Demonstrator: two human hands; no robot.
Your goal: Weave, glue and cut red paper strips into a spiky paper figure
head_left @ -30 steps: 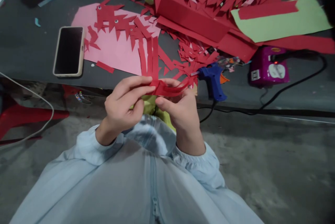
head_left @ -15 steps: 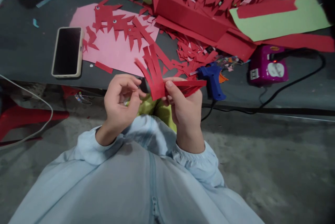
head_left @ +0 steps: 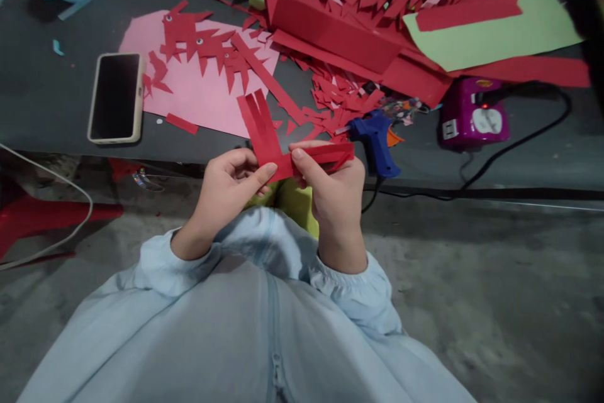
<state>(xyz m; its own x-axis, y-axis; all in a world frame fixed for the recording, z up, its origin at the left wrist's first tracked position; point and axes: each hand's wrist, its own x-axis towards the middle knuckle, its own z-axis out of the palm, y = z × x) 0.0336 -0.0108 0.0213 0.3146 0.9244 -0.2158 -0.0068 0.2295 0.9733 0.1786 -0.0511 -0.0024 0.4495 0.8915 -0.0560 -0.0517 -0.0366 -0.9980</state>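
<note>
Between my hands, just off the table's front edge, is a folded red paper piece (head_left: 265, 142) with strips cut into its upward-pointing end. My left hand (head_left: 231, 186) pinches its lower left part between thumb and fingers. My right hand (head_left: 330, 192) grips the other side, thumb on top, and its strips lie rightward across that palm. Beyond them on the table, red paper cut-outs with stuck-on eyes (head_left: 182, 32) rest on a pink paper sheet (head_left: 189, 92). A blue glue gun (head_left: 377, 142) lies just past my right hand.
A phone (head_left: 116, 98) lies left on the dark table (head_left: 38, 88). Red paper scraps (head_left: 335, 92) and folded red sheets (head_left: 335, 29) cover the middle. A purple power adapter (head_left: 474, 114) with a black cord stands right, near green paper (head_left: 495, 41). A red stool (head_left: 42, 217) is lower left.
My left hand has moved right and closed on the red paper piece, which it was apart from before. The fanned strips are now closer together. The whole view has shifted slightly.
</note>
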